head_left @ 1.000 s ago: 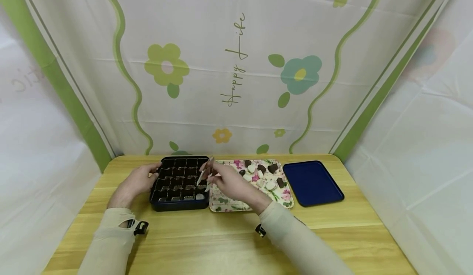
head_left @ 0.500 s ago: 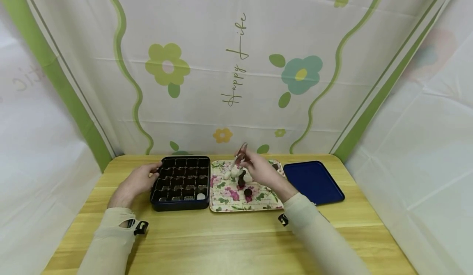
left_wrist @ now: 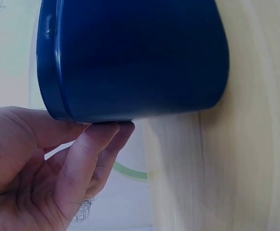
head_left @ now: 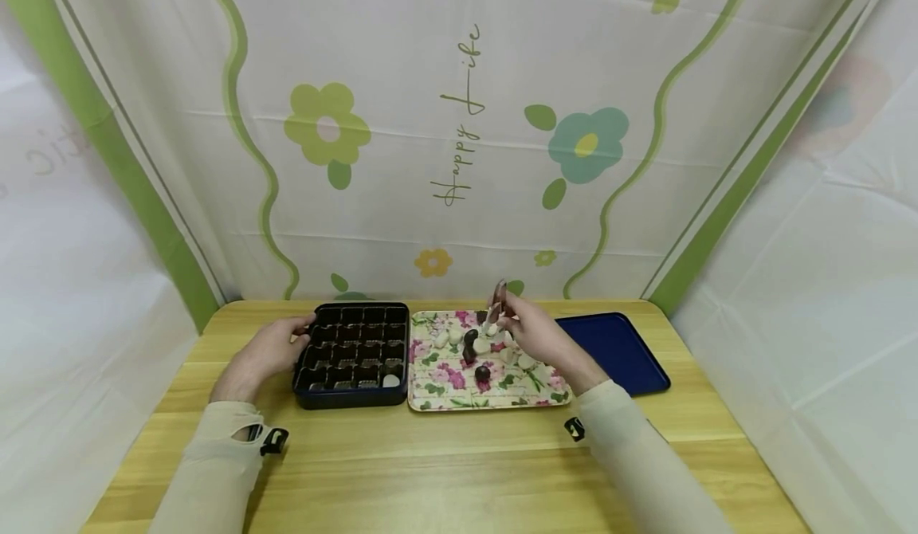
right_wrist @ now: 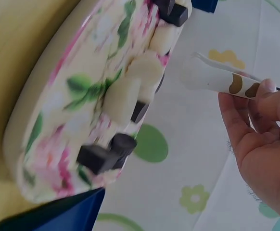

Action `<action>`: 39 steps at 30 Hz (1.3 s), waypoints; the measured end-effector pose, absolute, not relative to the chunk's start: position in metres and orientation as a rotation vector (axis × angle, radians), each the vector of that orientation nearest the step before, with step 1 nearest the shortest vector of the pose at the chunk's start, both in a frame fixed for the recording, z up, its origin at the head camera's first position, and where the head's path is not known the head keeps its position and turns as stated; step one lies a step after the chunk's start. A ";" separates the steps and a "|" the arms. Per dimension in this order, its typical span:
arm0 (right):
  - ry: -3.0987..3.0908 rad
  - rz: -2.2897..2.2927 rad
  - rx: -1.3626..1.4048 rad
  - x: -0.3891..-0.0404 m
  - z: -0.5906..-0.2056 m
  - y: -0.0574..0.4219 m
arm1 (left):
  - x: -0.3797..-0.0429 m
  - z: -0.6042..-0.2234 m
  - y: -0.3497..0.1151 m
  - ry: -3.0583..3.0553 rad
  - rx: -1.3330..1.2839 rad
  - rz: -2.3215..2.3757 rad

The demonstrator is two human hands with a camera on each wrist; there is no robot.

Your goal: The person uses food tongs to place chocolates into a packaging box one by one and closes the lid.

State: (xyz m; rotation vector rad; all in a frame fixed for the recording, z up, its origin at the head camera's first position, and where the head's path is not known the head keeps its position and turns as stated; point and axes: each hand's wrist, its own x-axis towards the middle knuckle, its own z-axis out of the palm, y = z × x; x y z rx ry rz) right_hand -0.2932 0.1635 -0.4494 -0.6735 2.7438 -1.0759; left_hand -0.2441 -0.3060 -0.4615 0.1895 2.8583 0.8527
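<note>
My left hand [head_left: 267, 352] is at the left side of a dark blue tin box [left_wrist: 140, 57], its fingertips against the outer wall. Inside the box is a black insert [head_left: 348, 352] divided into several compartments. One white chocolate [head_left: 390, 381] lies in its front right compartment. Between right thumb and fingers [right_wrist: 260, 125] I pinch a pair of small tongs [right_wrist: 222, 79], with a pale, clear tip and brown spots. In the head view the tongs point down among white and dark chocolates [head_left: 482, 374] on a floral tray [head_left: 437, 394]. The hand itself hangs over the tray's right back part.
A flat dark blue lid [head_left: 617, 355] lies to the right of the tray. Box, tray and lid stand in a row near the back edge of a wooden table [head_left: 445, 462]. Behind rises a white curtain [head_left: 394, 183] with printed flowers.
My right hand has moved with the tongs from the right side of the box over to the tray, then farther right across the chocolates. The left hand stays at the box.
</note>
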 end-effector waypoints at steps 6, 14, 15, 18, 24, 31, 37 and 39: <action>2.851 -1.057 -0.557 -0.294 -0.452 0.182 | -0.244 -0.461 -0.306 2.843 0.180 0.869; 2.987 -1.246 -0.233 -0.288 -0.456 0.181 | -0.241 -0.459 -0.305 2.829 0.156 0.886; 2.992 -1.263 -0.206 -0.287 -0.456 0.180 | -0.242 -0.459 -0.305 2.832 0.158 0.883; 3.006 -1.283 -0.142 -0.285 -0.457 0.177 | -0.242 -0.460 -0.304 2.838 0.159 0.883; 3.058 -1.228 -0.145 -0.283 -0.460 0.176 | -0.242 -0.461 -0.305 2.842 0.158 0.872; 3.000 -1.103 -0.424 -0.277 -0.450 0.190 | -0.240 -0.460 -0.304 2.850 0.171 0.872; 2.908 -1.009 -0.573 -0.275 -0.444 0.211 | -0.241 -0.460 -0.306 2.848 0.169 0.863; 2.873 -0.988 -0.593 -0.275 -0.443 0.218 | -0.241 -0.460 -0.306 2.846 0.170 0.863</action>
